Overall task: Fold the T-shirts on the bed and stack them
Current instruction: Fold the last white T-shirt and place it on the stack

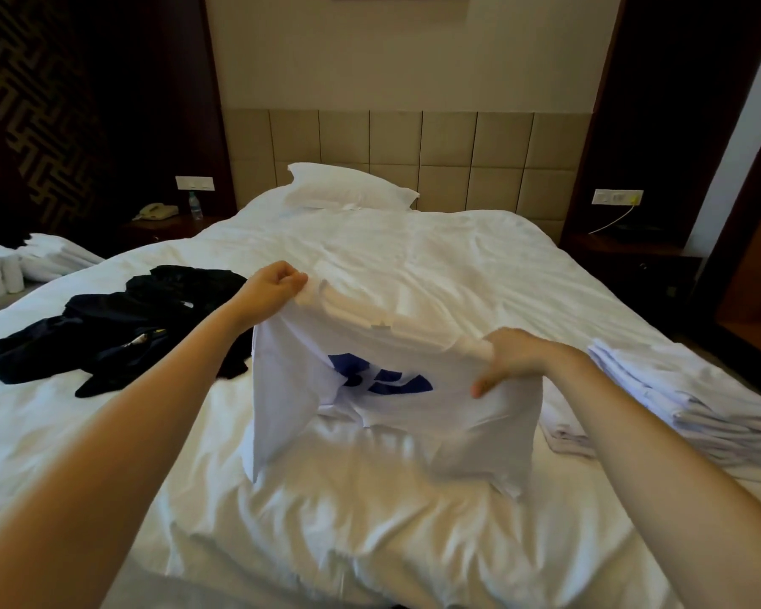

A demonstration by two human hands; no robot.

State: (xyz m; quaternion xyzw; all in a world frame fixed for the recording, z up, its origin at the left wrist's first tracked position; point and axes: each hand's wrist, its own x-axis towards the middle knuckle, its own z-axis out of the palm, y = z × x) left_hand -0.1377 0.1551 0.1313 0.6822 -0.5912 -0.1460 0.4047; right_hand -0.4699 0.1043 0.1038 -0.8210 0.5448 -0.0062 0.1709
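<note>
We note the bed point(414, 265) carries open, rumpled white cover across its middle and toward the head, where a pillow point(348, 189) lies. Near the left edge sits a loose heap of black garments point(119, 327). At the right edge rests a stack of folded white shirts point(677, 402), well apart from the black heap. The strip of cover along the foot edge is bare.

The white T-shirt point(392, 415) is held up over the middle of the bed, between the heap and the stack. It hangs from its upper edge, and its lower part reaches the cover. A blue print point(378, 375) shows on the side facing us, partly creased. The side panels appear turned inward; the cloth is blurred, so we cannot tell the exact fold.

The left hand point(273, 285) pinches the upper left corner, fingers point(293, 279) curled tight on the cloth. The right hand point(512, 356) grips the upper right corner, fingers curled over the edge and thumb pressed against the near side.
</note>
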